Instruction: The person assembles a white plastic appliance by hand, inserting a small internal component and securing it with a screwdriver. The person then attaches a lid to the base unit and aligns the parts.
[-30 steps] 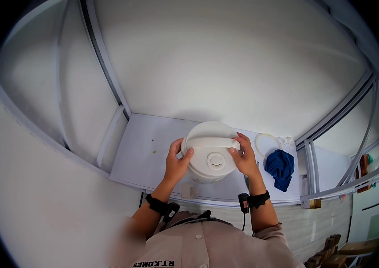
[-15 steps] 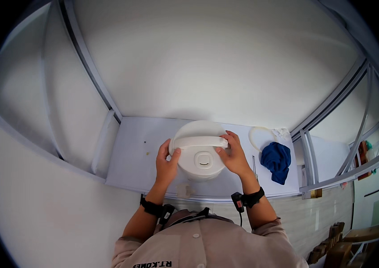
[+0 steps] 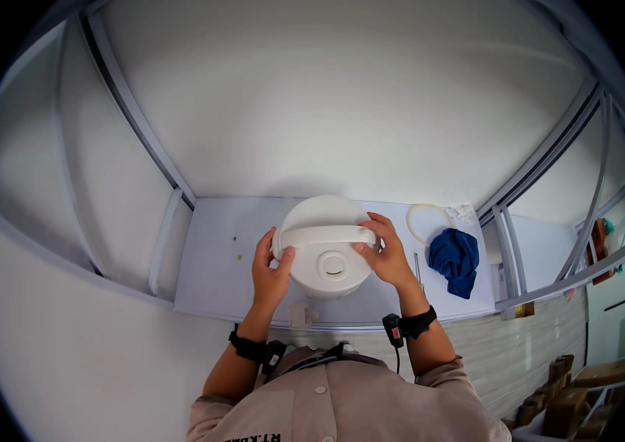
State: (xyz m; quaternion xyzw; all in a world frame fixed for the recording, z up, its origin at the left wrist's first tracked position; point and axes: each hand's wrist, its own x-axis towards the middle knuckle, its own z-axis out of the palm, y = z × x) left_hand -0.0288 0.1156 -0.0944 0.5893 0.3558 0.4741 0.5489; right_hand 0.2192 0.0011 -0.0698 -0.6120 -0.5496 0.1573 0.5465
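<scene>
A round white rice cooker (image 3: 311, 274) stands on the pale table with its lid down. Its curved carry handle (image 3: 320, 236) crosses the top, and a vent cap (image 3: 333, 266) sits on the near part of the lid. My left hand (image 3: 271, 274) is curled against the left side, thumb by the handle's left end. On the opposite side my right hand (image 3: 387, 254) grips the handle's right end, with its thumb on the near face and its fingers over the far side. The undersides of both hands' fingers are partly hidden.
To the right lie a crumpled blue cloth (image 3: 454, 261), a pale ring (image 3: 409, 221), a white crumpled scrap (image 3: 465, 213) and a thin metal rod-like tool (image 3: 418, 270). A small beige block (image 3: 300, 315) rests near the table's front edge. White panels and metal frames enclose the table.
The whole view has shifted slightly. Both hands keep their places on the rice cooker, whose lid stays down.
</scene>
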